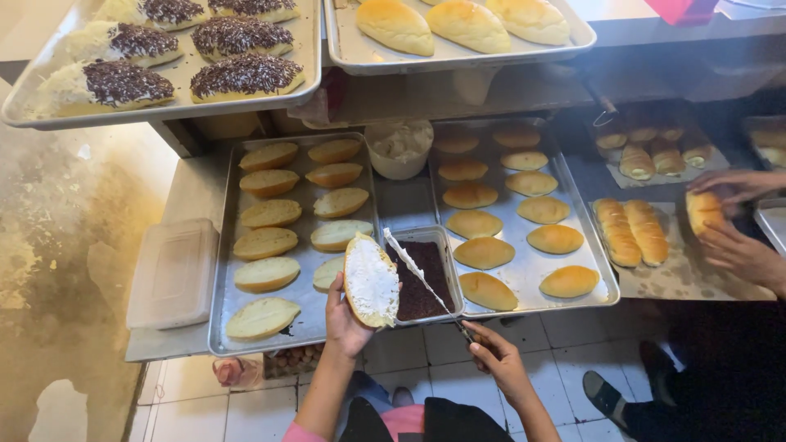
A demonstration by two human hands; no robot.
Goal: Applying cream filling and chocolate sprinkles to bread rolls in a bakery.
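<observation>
A split bun [371, 281], cream-spread, is cupped from beneath in the left hand [344, 319] above the front edge of the sprinkle tub [423, 282]. It looks soft, light, crushable; its crust is best gripped. A knife [419, 272] is pinched in the right hand [498, 360].

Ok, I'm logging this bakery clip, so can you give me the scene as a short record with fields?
left hand: holds a split oval bun spread with white cream, cut face up
right hand: holds a cream-smeared metal knife
under the knife: small rectangular metal tin of dark chocolate sprinkles
left tray: pale buns
right tray: golden buns
another person's hands: on a bun at the right
</observation>
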